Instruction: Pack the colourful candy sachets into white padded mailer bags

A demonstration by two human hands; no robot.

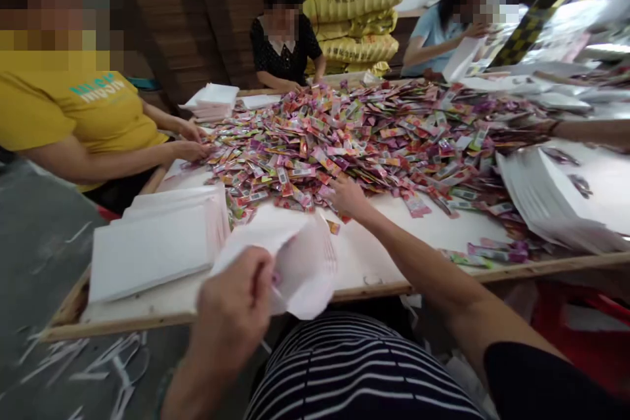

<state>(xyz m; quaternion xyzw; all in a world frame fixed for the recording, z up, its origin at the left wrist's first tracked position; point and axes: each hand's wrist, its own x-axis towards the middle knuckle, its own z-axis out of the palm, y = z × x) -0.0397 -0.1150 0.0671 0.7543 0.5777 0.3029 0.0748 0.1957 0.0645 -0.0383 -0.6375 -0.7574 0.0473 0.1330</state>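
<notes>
The white bag (pixel 310 275) is at the near edge of the table (pixel 377 290), its side pinched in the bent fingers of the left hand (pixel 236 298); to hold it well, I would grip only one side of the rim, so the mouth is wide. I judge that this mouth points right and toward the striped shirt (pixel 364 367), but its long axis I cannot tell. Beyond, the right hand (pixel 349 199) touches the packet heap (pixel 344 131), its fingertips too hidden to tell their grip.
</notes>
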